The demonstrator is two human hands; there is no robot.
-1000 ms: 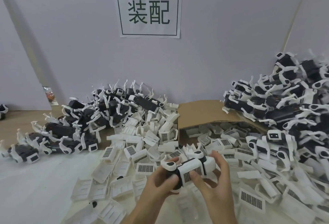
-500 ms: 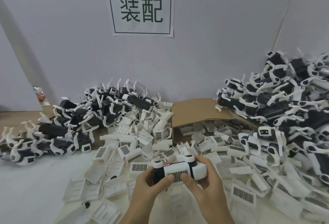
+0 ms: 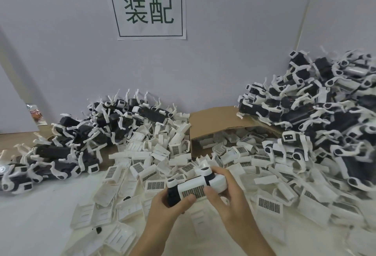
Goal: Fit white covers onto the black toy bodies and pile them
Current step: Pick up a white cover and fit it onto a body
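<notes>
Both my hands hold one toy body (image 3: 172, 193) low in the middle of the view, with a white cover (image 3: 193, 187) sitting on it, grille side toward me. My left hand (image 3: 168, 204) grips the black left end, thumb pressed on the grille. My right hand (image 3: 225, 190) wraps the right end, thumb on the cover's front. Loose white covers (image 3: 142, 166) lie heaped just beyond. A pile of black bodies with white legs (image 3: 87, 137) sits at the left, and a bigger pile of them (image 3: 325, 117) rises at the right.
An open cardboard box (image 3: 215, 119) lies on its side behind the covers, with more covers spilling out. A paper sign (image 3: 148, 9) hangs on the grey wall. A small packet (image 3: 36, 113) lies at the far left by the wall.
The toy has turned from tilted to level between my hands, and the cover sits flatter on the body. My right hand has closed further over its right end.
</notes>
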